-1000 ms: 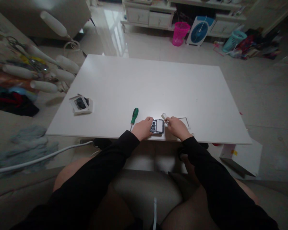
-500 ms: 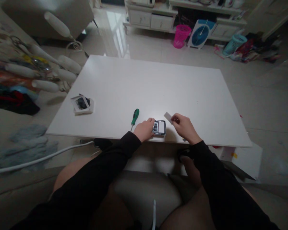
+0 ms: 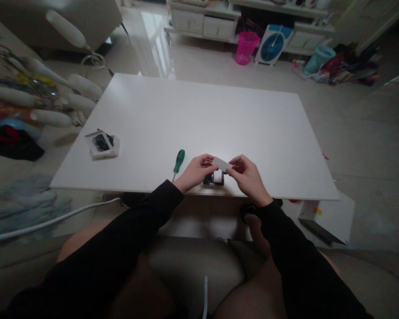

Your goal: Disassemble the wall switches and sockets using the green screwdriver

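Note:
A small flat white piece [image 3: 222, 164] is held just above the white table [image 3: 199, 115], pinched at its two ends by my left hand [image 3: 195, 171] and my right hand [image 3: 248, 177]. Right below it, near the table's front edge, lies a small dark device [image 3: 214, 178] with a white panel, partly hidden by the piece and my fingers. A green-handled screwdriver [image 3: 177, 162] lies on the table just left of my left hand.
A small open white box with a dark part [image 3: 103, 144] sits at the table's left edge. On the floor beyond stand a pink basket [image 3: 246, 47], a blue fan [image 3: 271, 45] and a teal basket [image 3: 316, 60]. White pins and clutter [image 3: 46, 95] lie to the left.
My right hand lifted the white piece off the table and carried it left over the device. My left hand left the device and took hold of the piece's other end.

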Available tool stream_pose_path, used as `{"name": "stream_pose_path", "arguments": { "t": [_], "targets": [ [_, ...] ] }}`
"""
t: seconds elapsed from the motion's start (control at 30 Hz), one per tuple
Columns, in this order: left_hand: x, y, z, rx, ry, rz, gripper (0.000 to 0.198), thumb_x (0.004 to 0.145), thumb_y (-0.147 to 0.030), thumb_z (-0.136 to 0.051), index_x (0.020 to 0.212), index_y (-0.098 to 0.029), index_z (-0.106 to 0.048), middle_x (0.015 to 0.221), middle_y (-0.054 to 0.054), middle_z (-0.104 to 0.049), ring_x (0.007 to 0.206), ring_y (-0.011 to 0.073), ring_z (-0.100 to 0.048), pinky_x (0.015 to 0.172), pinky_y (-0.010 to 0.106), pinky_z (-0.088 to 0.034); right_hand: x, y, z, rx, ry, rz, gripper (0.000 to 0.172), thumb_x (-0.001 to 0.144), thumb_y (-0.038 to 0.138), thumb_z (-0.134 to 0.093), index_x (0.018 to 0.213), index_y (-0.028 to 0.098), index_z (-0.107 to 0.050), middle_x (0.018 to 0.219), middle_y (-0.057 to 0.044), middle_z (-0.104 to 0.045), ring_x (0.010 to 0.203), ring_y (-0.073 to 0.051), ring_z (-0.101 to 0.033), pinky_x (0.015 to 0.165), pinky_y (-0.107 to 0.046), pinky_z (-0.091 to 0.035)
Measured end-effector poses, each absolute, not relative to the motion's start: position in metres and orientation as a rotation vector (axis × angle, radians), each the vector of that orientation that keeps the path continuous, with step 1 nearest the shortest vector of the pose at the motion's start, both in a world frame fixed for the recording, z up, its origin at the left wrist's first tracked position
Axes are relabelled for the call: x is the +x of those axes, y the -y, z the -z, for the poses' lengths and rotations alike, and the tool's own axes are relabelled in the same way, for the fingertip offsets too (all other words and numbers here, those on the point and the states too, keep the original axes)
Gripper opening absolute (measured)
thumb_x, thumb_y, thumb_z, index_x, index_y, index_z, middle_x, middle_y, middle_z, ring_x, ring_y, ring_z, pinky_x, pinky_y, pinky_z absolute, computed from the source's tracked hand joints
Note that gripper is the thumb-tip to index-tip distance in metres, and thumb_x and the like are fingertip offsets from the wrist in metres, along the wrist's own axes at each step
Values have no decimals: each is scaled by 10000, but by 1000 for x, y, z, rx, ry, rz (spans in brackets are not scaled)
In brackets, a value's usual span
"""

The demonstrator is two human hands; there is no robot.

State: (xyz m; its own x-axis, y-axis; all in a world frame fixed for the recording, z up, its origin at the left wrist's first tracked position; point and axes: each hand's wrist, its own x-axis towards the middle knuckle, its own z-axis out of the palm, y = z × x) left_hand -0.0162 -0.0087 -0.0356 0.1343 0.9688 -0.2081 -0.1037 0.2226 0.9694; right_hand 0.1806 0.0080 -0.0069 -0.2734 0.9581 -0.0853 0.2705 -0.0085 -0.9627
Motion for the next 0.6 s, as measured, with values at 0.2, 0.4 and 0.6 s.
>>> {"name": "stream_pose_path", "arguments": {
  "t": [0.2, 0.4, 0.6],
  "targets": [
    [-16, 9, 32, 818, -1140, -1144, 185, 854, -120, -711, 1035, -129, -673, 834, 13, -705, 715, 103, -673, 740, 264, -569, 174, -4, 13, -1265, 1844, -1162, 274, 787, 289, -745, 1012, 227, -603, 1035, -42, -710, 816, -189, -692, 710, -342, -569],
    [-21, 9, 32, 1028, -1169, -1019, 214, 855, -123, -694, 1063, -105, -740, 687, -32, -612, 651, 101, -606, 690, 254, -528, 175, 0, 16, -1073, 2217, -833, 546, 800, 146, -703, 1321, 247, -576, 1197, -91, -663, 967, -234, -680, 866, -418, -587],
    [-23, 7, 41, 1179, -1245, -957, 261, 827, -151, -700, 1084, -118, -731, 708, -24, -616, 655, 111, -587, 665, 259, -465, 173, 1, 13, -1072, 2366, -759, 564, 823, 138, -688, 1366, 221, -561, 1338, -140, -599, 1207, -298, -627, 1026, -464, -542]
  ]
}}
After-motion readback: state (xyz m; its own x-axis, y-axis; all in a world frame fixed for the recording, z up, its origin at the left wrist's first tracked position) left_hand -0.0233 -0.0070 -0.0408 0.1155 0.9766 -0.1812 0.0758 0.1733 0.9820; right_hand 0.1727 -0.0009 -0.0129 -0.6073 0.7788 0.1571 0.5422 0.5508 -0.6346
